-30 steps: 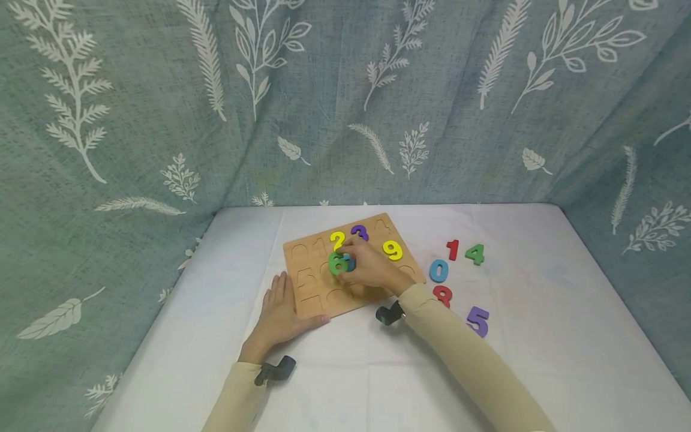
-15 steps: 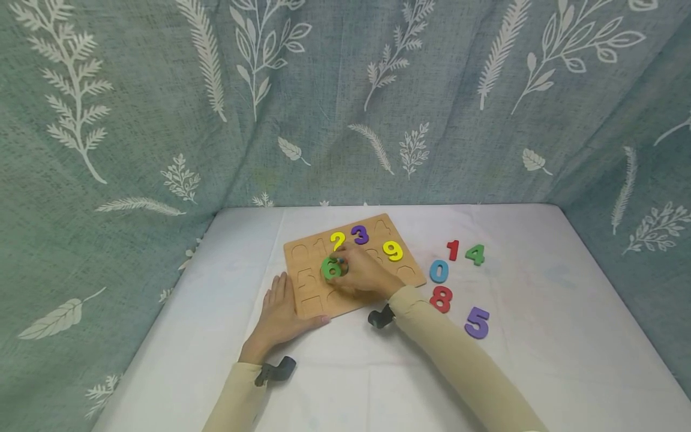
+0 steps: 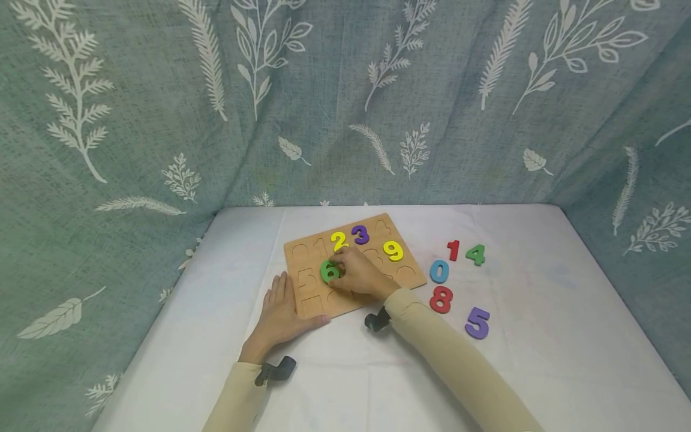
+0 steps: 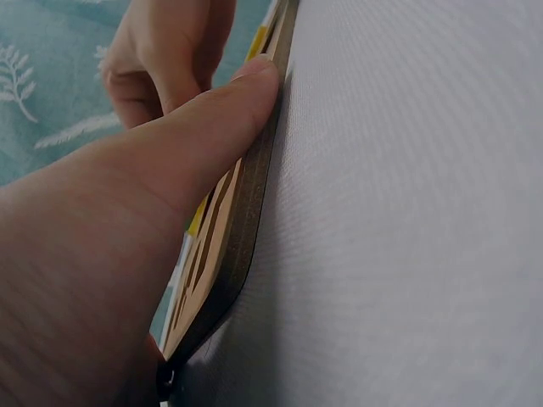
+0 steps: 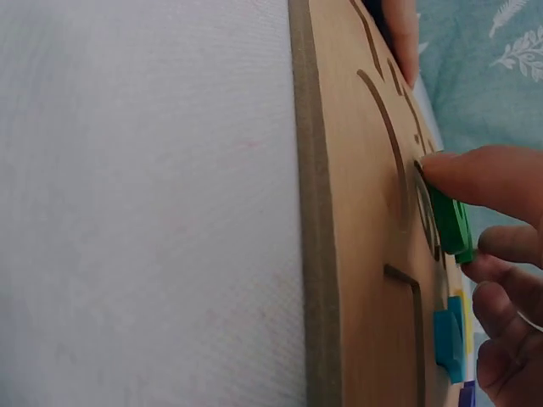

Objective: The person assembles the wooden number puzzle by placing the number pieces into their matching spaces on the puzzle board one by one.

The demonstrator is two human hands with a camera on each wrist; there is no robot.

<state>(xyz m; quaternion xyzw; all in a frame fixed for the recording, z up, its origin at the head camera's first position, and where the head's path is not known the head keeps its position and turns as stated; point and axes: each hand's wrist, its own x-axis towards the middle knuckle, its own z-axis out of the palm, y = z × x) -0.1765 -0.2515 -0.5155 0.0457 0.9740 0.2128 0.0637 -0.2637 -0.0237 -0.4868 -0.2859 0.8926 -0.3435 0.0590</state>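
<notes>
A wooden number board with cut number outlines lies tilted on the table. My right hand pinches a green number 6 between thumb and fingers, over the board's middle row. In the right wrist view the green 6 stands close over an outline, and a blue piece sits on the board beyond it. My left hand lies spread at the board's left corner, its thumb resting along the near edge. A yellow 2, purple 3 and yellow 9 are on the board.
Right of the board lie a red 1, green 4, blue 0, red 8 and purple 5. A white cloth covers the table. A patterned curtain hangs behind it.
My right hand has moved the green 6 slightly left and toward me, down over the board. The blue piece that showed beside it is now hidden in the head view. My left hand stays put.
</notes>
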